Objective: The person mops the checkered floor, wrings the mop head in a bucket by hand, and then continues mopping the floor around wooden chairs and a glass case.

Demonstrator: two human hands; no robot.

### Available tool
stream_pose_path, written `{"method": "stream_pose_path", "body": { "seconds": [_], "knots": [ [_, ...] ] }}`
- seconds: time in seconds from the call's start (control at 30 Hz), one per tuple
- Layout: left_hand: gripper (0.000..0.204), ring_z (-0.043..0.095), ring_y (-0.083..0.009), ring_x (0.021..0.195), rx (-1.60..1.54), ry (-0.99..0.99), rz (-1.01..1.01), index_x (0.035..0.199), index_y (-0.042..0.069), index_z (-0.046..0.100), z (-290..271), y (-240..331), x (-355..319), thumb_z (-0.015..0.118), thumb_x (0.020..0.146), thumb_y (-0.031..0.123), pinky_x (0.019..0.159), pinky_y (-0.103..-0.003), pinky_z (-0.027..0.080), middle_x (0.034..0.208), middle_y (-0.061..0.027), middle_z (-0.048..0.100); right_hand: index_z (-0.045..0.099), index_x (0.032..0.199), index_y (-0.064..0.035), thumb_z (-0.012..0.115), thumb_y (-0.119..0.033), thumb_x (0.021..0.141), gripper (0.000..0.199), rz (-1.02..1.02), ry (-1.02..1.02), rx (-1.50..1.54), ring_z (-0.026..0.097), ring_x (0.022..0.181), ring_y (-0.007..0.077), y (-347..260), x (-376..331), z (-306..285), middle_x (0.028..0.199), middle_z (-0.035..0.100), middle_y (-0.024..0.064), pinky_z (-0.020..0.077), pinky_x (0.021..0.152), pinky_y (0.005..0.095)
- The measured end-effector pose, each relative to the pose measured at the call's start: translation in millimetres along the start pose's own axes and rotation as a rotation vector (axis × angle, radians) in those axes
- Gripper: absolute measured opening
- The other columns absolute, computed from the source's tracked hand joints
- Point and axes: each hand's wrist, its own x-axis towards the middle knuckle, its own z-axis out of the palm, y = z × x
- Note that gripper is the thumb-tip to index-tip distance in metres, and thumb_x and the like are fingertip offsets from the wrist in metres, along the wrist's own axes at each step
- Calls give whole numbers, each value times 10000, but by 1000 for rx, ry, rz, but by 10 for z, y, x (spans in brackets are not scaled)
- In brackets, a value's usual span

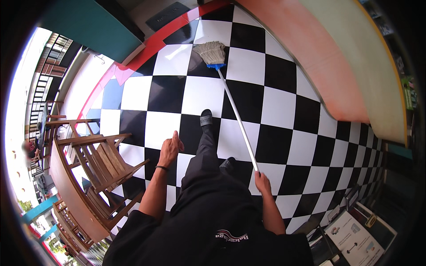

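My right hand (262, 182) is closed round the upper end of a mop's white handle (238, 118). The handle slants forward and to the left, down to a blue clamp (216, 66) and a greyish string mop head (210, 52) spread on the checkered floor. Free of the mop, my left hand (171, 148) hangs over the tiles at my left side, its index finger stretched forward and nothing visible in it. One foot in a dark slide sandal (206, 119) is ahead of the other.
Black and white tiles (204, 95) cover the floor, bordered by a red strip (153, 42). Folding wooden chairs (104, 162) and a curved wooden table (73, 195) stand at left. A curved orange counter wall (319, 57) runs along the right. A dark mat (167, 16) lies far ahead.
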Motion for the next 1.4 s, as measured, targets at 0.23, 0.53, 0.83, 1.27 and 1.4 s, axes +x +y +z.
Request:
{"method": "stream_pose_path", "body": {
  "seconds": [0.23, 0.53, 0.83, 1.27, 1.4],
  "knots": [
    [739, 560, -197, 534, -3, -162, -21, 539, -20, 556, 564, 145, -215, 295, 962, 526, 584, -317, 451, 520, -109, 551, 555, 960, -14, 341, -564, 912, 591, 255, -97, -14, 601, 900, 441, 1727, -1767, 725, 891, 629, 266, 467, 754, 525],
    [548, 551, -145, 600, -111, -150, 47, 629, 13, 519, 328, 352, 185, 441, 943, 455, 583, -283, 416, 580, -61, 559, 567, 972, 13, 383, -466, 919, 516, 152, 42, -18, 573, 913, 480, 538, -873, 132, 905, 605, 317, 453, 798, 546],
    [424, 464, -103, 571, 41, -33, 25, 680, 20, 518, -539, 512, 795, 515, 927, 365, 542, -272, 357, 605, -39, 552, 514, 651, 14, 307, -469, 941, 601, -51, -51, 353, 538, 389, 268, -2448, 1271, -718, 492, 518, 137, 431, 395, 402],
    [355, 524, -106, 658, 153, -95, 124, 798, 45, 533, -998, 804, 1031, 485, 946, 365, 642, -264, 409, 684, -32, 559, 597, 1074, 18, 383, -395, 930, 487, -78, 103, 409, 589, 1038, 390, -3433, 1482, -901, 1108, 601, 243, 496, 855, 449],
    [351, 537, -116, 662, 204, -111, 198, 803, 44, 537, -856, 888, 764, 481, 948, 359, 654, -269, 414, 679, -37, 560, 580, 1080, -2, 404, -437, 921, 495, 7, 206, 371, 603, 1016, 381, -2567, 1055, -589, 1065, 622, 220, 498, 837, 459]
  ]
}}
